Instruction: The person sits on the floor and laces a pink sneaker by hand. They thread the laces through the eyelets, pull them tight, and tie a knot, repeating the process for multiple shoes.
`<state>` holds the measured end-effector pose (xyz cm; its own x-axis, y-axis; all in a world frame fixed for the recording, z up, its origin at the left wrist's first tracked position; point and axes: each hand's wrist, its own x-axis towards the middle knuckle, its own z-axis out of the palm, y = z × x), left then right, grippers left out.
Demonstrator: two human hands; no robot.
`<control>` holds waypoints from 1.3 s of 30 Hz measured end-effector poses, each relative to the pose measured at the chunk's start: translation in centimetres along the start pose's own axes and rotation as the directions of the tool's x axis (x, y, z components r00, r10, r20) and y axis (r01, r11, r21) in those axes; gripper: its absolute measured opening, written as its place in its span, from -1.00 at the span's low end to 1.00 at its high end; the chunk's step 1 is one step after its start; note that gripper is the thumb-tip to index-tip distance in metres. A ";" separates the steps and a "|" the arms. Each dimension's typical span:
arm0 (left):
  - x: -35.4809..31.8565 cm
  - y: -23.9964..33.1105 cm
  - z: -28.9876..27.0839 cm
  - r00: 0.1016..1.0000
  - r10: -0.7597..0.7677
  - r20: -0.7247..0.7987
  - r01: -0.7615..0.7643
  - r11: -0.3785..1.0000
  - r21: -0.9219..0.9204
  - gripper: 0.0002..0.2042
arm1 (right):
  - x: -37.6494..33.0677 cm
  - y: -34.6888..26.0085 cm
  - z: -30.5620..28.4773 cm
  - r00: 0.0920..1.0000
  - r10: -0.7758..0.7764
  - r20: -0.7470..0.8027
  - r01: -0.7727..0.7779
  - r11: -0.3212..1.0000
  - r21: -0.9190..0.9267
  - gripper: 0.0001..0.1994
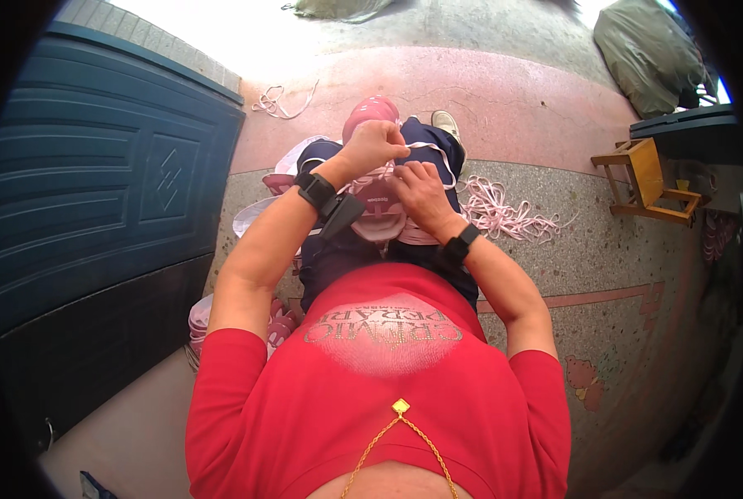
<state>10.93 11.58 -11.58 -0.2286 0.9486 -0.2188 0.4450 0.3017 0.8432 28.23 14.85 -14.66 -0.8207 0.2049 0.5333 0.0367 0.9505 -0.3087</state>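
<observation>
A pink shoe [377,202] rests between my thighs with its heel toward me. Beyond my hands, a glossy pink rounded part [370,110] appears to be its toe. My left hand [373,148] is over the shoe, thumb and fingers pinched together at a thin pale pink shoelace [431,148]. From there the lace loops across my right thigh. My right hand [421,193] is closed at the right side of the shoe, fingers bent in toward its opening. What its fingertips grip is hidden.
A heap of pale pink laces [505,209] lies on the floor to my right; a loose lace [284,101] lies ahead. More pink shoes [282,324] are by my left side. A blue door [97,158] stands left, a small wooden chair [648,181] right.
</observation>
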 end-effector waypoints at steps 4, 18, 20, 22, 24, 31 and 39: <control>0.2 -1.3 0.6 0.959 -0.130 0.251 0.203 0.935 -0.290 -0.82 | 4.7 -1.7 -8.0 0.976 0.121 -0.183 -0.010 0.858 0.513 -0.89; -7.5 -2.5 -3.2 0.988 0.058 0.146 -0.135 0.794 0.593 -0.87 | 5.4 2.0 -9.4 0.562 0.687 0.461 -0.642 0.011 0.767 -0.90; -6.9 -3.0 -3.0 0.980 0.050 0.193 -0.164 0.751 0.640 -0.84 | 3.2 0.3 -4.1 0.728 0.512 0.456 -0.648 0.294 0.702 -0.86; -7.0 -3.4 -3.4 0.988 -0.006 0.155 -0.087 0.806 0.586 -0.82 | 1.9 -1.8 -1.5 0.656 0.379 0.653 -0.754 0.298 0.585 -0.82; -7.4 -3.6 -3.9 0.989 -0.023 0.149 -0.060 0.844 0.533 -0.81 | 1.3 -3.2 -0.2 0.726 0.369 0.581 -0.653 0.635 0.412 -0.81; -7.9 -5.3 -4.7 0.992 0.051 0.117 -0.084 0.951 0.297 -0.77 | 2.3 -4.8 2.1 0.855 0.337 0.396 -0.449 0.861 0.237 -0.82; -8.9 -4.0 -6.5 0.934 -0.332 0.129 0.351 0.798 -0.489 -0.64 | 3.6 -5.1 5.0 0.873 0.273 0.404 -0.255 0.962 -0.100 -0.85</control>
<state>5.56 1.30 -9.82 -0.2494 0.7985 -0.5479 -0.1488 0.5275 0.8364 22.21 9.54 -15.06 -0.9368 0.3441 0.0627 0.3016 0.8853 -0.3539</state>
